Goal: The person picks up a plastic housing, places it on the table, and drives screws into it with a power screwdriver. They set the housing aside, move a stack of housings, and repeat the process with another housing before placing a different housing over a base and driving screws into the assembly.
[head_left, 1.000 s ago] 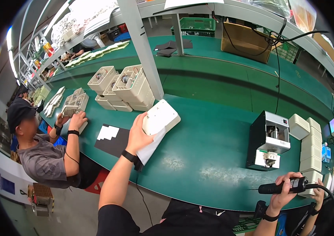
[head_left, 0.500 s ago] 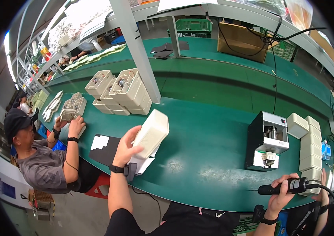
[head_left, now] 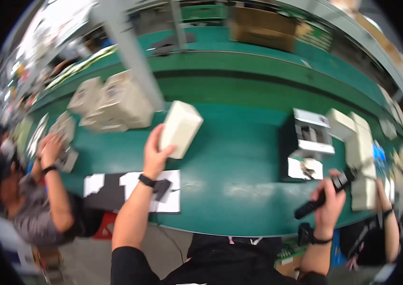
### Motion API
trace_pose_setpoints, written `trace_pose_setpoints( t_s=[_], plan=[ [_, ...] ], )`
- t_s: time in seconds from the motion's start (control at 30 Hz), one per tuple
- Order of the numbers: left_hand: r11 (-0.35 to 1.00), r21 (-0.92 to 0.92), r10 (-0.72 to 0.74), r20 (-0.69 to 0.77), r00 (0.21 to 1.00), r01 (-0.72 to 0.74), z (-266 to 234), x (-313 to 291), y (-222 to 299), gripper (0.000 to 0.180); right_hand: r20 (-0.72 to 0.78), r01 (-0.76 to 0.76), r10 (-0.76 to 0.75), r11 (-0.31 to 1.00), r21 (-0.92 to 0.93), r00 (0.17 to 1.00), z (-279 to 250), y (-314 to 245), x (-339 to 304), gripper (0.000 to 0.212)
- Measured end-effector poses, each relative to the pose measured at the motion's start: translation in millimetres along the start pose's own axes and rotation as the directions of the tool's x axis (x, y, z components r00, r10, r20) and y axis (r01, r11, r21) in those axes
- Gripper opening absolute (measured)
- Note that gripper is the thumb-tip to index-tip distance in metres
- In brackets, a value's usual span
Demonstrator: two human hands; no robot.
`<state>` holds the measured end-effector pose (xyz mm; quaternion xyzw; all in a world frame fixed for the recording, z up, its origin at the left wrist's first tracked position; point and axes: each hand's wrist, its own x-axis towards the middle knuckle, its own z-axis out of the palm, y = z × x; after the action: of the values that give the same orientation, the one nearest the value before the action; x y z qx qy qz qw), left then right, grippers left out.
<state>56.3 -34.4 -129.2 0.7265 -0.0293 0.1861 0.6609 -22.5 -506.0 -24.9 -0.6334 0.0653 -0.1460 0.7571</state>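
Note:
My left hand grips a cream plastic housing above the middle-left of the bench, thumb across its near side. Its smooth faces point up and toward the right. In my right hand is a black electric screwdriver, held slanted with its tip end down to the left. The fingers wrap round its body, in front of a black and silver machine. Motion blur hides the screwdriver's bit.
White sheets and black sheets lie under my left forearm. Cream housings are stacked by the grey post, and a row of housings stands right of the machine. A co-worker handles parts at the left; another person's arm shows at the right.
The view has shifted, and bench items appear farther left and higher. The housing in my left hand has turned. My right hand has raised and tilted the screwdriver from level to slanted.

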Motion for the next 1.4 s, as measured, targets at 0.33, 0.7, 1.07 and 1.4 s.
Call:
trace_pose_setpoints(
  t_s=[0.33,0.7,1.07,1.4],
  plan=[
    [0.998,-0.059,0.044,0.109,0.993,-0.038,28.4,27.3,6.6,0.088,-0.185,-0.058,0.043,0.995,-0.079,0.982,-55.0,18.9,94.2,0.026],
    [0.811,0.487,0.129,0.392,0.911,-0.325,26.6,12.5,43.9,0.091,-0.057,0.173,-0.574,0.339,-0.925,0.817,-53.0,18.5,80.8,0.064],
    [0.831,0.453,0.092,0.463,0.881,-0.324,39.2,22.1,44.5,0.09,0.991,0.918,0.03,0.375,-0.132,0.131,208.4,110.3,-17.5,0.045],
    [0.942,0.326,0.005,0.238,0.971,-0.085,-11.0,10.8,96.3,0.101,0.973,0.965,0.214,0.227,-0.134,0.085,242.7,120.6,-42.4,0.054]
  ],
)
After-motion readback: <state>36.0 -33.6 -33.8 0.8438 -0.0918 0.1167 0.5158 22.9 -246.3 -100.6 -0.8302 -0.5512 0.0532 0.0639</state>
